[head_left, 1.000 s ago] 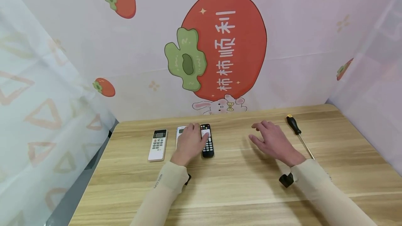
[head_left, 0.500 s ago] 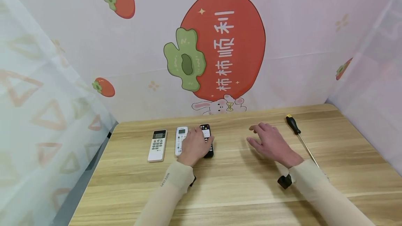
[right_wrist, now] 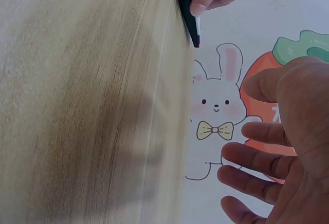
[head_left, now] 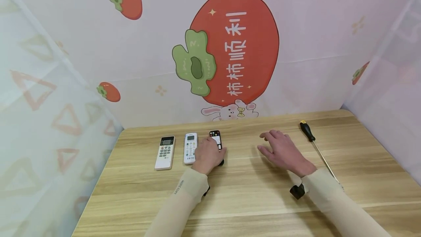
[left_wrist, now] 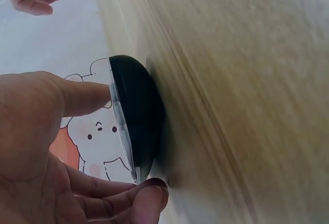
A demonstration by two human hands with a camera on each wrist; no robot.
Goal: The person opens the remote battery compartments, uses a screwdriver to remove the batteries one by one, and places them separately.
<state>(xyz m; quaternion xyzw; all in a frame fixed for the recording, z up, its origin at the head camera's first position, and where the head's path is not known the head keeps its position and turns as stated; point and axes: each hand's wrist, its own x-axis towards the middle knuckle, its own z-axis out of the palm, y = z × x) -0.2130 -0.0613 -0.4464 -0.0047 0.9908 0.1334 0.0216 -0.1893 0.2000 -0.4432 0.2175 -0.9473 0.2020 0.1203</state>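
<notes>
My left hand (head_left: 208, 154) is over a black remote control (head_left: 215, 133) lying on the wooden table, hiding its middle. Seen from the left wrist, the thumb touches the button side of the black remote (left_wrist: 139, 111), and curled fingers (left_wrist: 149, 203) are at its opposite long edge. Left of that hand lies a white remote control (head_left: 190, 149) with a small display. My right hand (head_left: 283, 151) hovers above the table with loosely bent fingers; in the right wrist view its fingers (right_wrist: 252, 160) are spread and hold nothing.
A second white remote control (head_left: 165, 153) with a dark top panel lies farther left. At the right, a screwdriver (head_left: 307, 131) with a black and yellow handle lies slantwise, its shaft running toward the right sleeve. A printed curtain (head_left: 141, 65) stands behind the table (head_left: 243, 204).
My left hand has shifted right and slightly toward me, from between the middle white remote and the black one onto the black one, uncovering the white one. The right hand has barely moved.
</notes>
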